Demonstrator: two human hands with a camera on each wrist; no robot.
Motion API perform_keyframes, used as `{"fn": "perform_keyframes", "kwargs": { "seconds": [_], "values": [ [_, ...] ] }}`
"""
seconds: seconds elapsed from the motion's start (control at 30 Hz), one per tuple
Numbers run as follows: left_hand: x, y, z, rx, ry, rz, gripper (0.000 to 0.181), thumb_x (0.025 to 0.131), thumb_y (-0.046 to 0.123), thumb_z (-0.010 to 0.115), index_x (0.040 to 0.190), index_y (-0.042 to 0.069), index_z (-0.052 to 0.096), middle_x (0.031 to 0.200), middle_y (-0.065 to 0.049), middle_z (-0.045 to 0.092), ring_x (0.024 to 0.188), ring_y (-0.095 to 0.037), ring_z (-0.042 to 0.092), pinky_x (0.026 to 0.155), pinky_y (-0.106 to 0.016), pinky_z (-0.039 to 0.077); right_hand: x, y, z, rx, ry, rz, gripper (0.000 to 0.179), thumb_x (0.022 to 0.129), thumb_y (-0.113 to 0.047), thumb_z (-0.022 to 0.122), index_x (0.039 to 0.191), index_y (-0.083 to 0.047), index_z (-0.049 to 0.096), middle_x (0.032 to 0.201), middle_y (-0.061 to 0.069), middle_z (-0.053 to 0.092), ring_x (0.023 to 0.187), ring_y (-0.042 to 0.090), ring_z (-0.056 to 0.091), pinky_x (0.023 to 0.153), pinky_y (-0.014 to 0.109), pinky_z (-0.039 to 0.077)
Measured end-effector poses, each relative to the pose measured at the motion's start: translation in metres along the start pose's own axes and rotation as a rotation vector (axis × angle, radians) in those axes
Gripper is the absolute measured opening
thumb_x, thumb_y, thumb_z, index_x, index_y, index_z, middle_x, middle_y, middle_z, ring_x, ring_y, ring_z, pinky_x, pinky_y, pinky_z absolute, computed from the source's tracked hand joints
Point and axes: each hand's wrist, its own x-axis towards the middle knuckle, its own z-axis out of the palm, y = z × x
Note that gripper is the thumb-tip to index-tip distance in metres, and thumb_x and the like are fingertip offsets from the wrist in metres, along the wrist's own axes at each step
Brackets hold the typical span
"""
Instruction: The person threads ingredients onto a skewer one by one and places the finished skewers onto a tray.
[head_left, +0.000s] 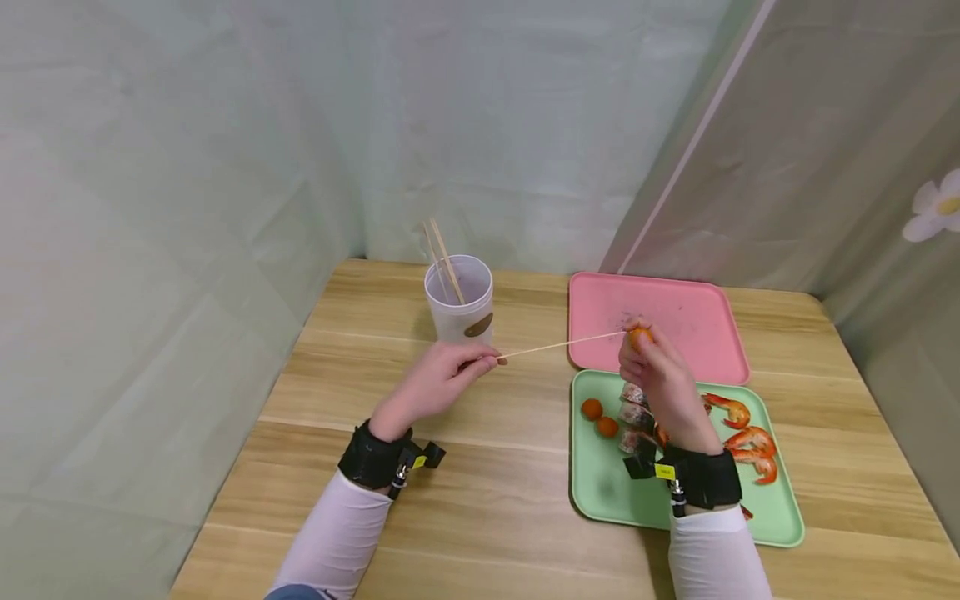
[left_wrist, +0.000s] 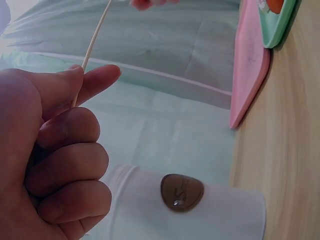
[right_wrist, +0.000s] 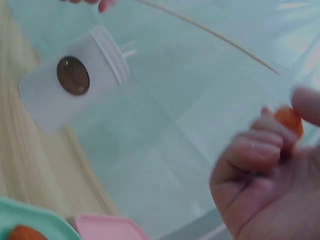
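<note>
My left hand [head_left: 442,379] pinches the end of a thin wooden skewer [head_left: 558,345] between thumb and forefinger, other fingers curled in. The skewer points right, toward my right hand [head_left: 663,387]. There, thumb and fingers hold a small orange ball [right_wrist: 289,121]. In the right wrist view the skewer's tip stands apart from the ball. Beneath the right hand lies a green tray [head_left: 607,492] with two more orange balls [head_left: 607,427], dark-skinned fish-like pieces [head_left: 635,415] and several shrimp [head_left: 752,439], partly hidden by the hand and wrist.
A white cup [head_left: 455,312] with a brown label stands behind my left hand, a few wooden sticks [head_left: 444,258] leaning in it. The pink tray [head_left: 697,312] lies beyond the green one, dark specks on it. Curtains [head_left: 525,150] hang at the table's back and sides.
</note>
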Motion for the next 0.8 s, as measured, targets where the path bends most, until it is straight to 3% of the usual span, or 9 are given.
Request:
{"fn": "perform_keyframes", "kwargs": {
  "seconds": [0.07,0.17,0.5,0.8],
  "values": [
    [0.0,0.0,0.003,0.0,-0.016,0.009,0.019,0.109,0.017,0.065,0.117,0.01,0.08,0.108,0.005,0.078,0.087,-0.007,0.064,0.078,-0.033,0.054,0.003,0.003,0.004,0.092,0.041,-0.007,0.024,0.119,-0.031,0.033,0.12,-0.014,0.05,0.087,0.005,0.023,0.075,0.023,0.021,0.072,0.038,0.019],
    [0.0,0.0,0.006,-0.001,-0.025,0.019,0.019,0.109,0.016,0.065,0.117,0.01,0.081,0.108,0.004,0.078,0.082,-0.008,0.061,0.075,-0.032,0.052,0.004,0.005,0.01,0.127,0.108,-0.019,0.029,0.119,-0.038,0.032,0.116,-0.016,0.052,0.087,0.005,0.023,0.076,0.022,0.021,0.073,0.037,0.02],
    [0.002,0.003,0.005,0.023,-0.012,0.024,0.019,0.109,0.017,0.065,0.117,0.01,0.081,0.104,0.004,0.078,0.077,-0.007,0.058,0.071,-0.031,0.05,0.005,0.007,0.02,0.075,0.186,-0.081,0.032,0.117,-0.043,0.039,0.111,-0.015,0.053,0.081,0.004,0.024,0.071,0.021,0.022,0.072,0.038,0.02],
    [0.001,0.006,0.005,0.028,-0.003,0.006,0.019,0.109,0.017,0.065,0.116,0.01,0.081,0.099,0.005,0.077,0.071,-0.007,0.053,0.069,-0.031,0.049,0.004,0.007,0.023,0.009,0.202,-0.105,0.029,0.118,-0.035,0.043,0.121,-0.009,0.055,0.084,0.006,0.031,0.075,0.022,0.028,0.073,0.039,0.023]
  ]
}}
